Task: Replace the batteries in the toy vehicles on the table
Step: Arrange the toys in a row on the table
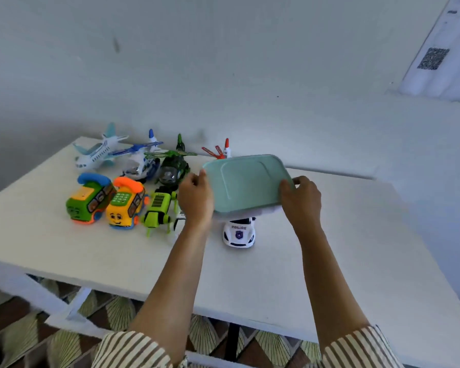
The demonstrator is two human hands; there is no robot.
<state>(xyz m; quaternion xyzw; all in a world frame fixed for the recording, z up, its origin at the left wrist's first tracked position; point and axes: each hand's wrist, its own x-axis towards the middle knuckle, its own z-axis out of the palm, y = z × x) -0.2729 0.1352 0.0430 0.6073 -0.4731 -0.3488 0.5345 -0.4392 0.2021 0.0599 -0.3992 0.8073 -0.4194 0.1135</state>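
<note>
My left hand (195,201) and right hand (300,201) each grip one end of the green-lidded box (247,181), fingers curled round its edges. The box hides the rear of the white police car (239,233); other toy vehicles (125,205) cluster left on the table (356,248).

Left hand (195,200), right hand (300,199), both curled

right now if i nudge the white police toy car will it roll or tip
Probably rolls: the white plastic police toy car sits upright on the flat white table. It looks like light hollow plastic, so a small push likely suffices. Low and wide, it seems unlikely to tip.
</note>
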